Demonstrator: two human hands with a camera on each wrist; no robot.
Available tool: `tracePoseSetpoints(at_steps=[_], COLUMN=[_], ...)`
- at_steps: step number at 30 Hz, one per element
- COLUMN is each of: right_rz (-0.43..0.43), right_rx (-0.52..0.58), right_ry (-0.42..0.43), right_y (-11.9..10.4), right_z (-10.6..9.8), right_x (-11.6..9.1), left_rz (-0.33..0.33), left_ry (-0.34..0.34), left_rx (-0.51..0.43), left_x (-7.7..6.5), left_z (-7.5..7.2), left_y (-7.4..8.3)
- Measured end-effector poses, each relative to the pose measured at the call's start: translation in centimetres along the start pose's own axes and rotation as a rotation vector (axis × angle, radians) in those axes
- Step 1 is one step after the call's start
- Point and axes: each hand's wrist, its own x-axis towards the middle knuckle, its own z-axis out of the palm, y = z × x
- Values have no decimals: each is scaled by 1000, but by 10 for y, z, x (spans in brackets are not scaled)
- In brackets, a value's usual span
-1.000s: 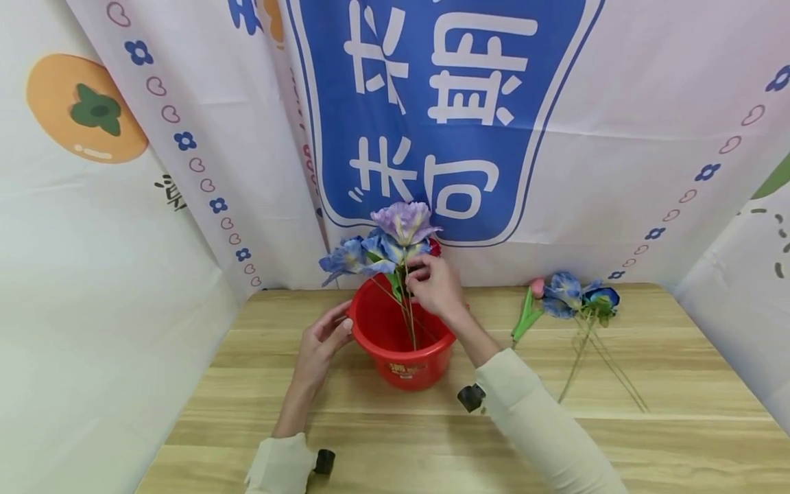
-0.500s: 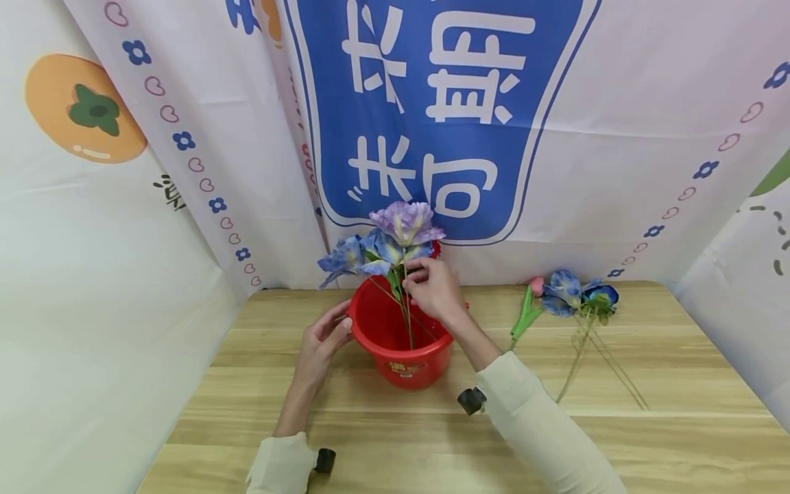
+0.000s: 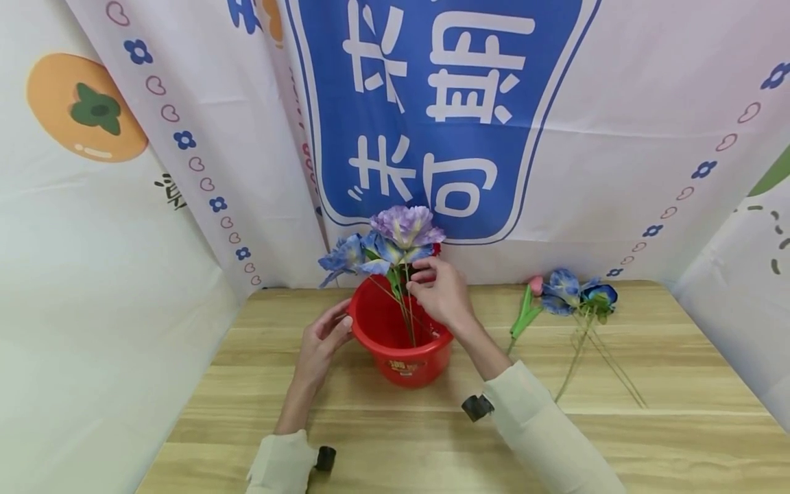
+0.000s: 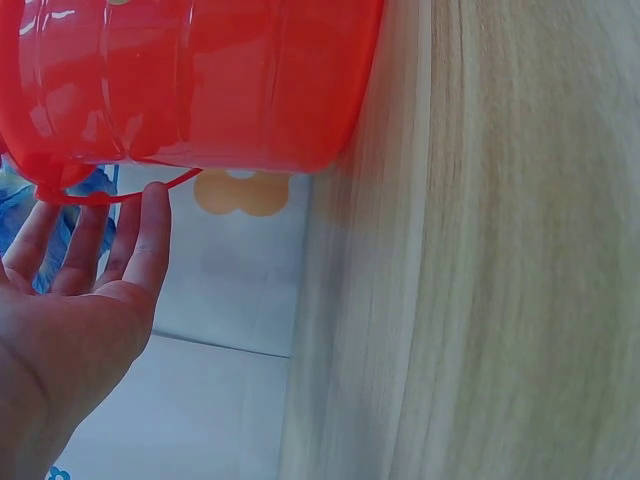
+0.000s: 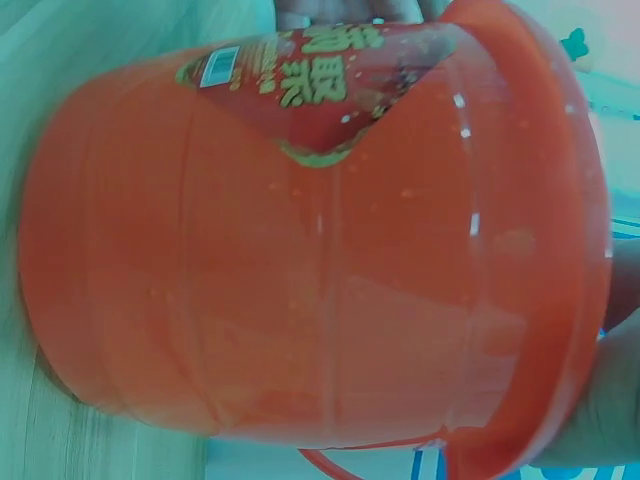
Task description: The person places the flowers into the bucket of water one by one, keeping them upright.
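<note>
A red plastic bucket (image 3: 412,370) stands on the wooden table, holding several artificial flowers. Foremost is a purple iris-like flower (image 3: 407,225), its thin stem leaning inside the bucket; blue iris-like flowers (image 3: 343,257) spread left of it. Something red, mostly hidden, shows behind. My right hand (image 3: 446,293) hovers over the bucket's right rim, fingers loosely bent and spread just right of the purple flower's stem, with nothing visible between them. On the left side, my left hand (image 3: 317,350) rests its fairly straight fingers against the bucket's rim and thin handle (image 4: 120,198).
On the right of the table (image 3: 259,384) lie a pink tulip (image 3: 535,285) with green leaves, a blue iris-like flower (image 3: 563,292) and a dark blue rose-like flower (image 3: 600,299), long stems pointing toward the front. A printed cloth (image 3: 617,185) hangs behind the table.
My right hand has loosened from the purple flower's stem and shifted slightly right. That flower has settled a little lower. My left hand stays at the bucket's rim.
</note>
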Motion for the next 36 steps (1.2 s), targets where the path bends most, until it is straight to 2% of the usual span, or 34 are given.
tracePoseSetpoints(at_steps=[9, 18, 24, 36], right_rz=[29, 55, 90, 109], right_rx=[92, 210, 229, 168], right_ry=[-24, 24, 52, 68], right_y=[-2, 9, 23, 67], right_z=[-20, -53, -81, -140], right_x=[-16, -28, -34, -51], left_rz=[-2, -11, -3, -11], left_ry=[3, -4, -4, -9], left_rx=[24, 13, 17, 8], left_x=[1, 1, 0, 1], left_z=[1, 1, 0, -1], left_y=[1, 1, 1, 1])
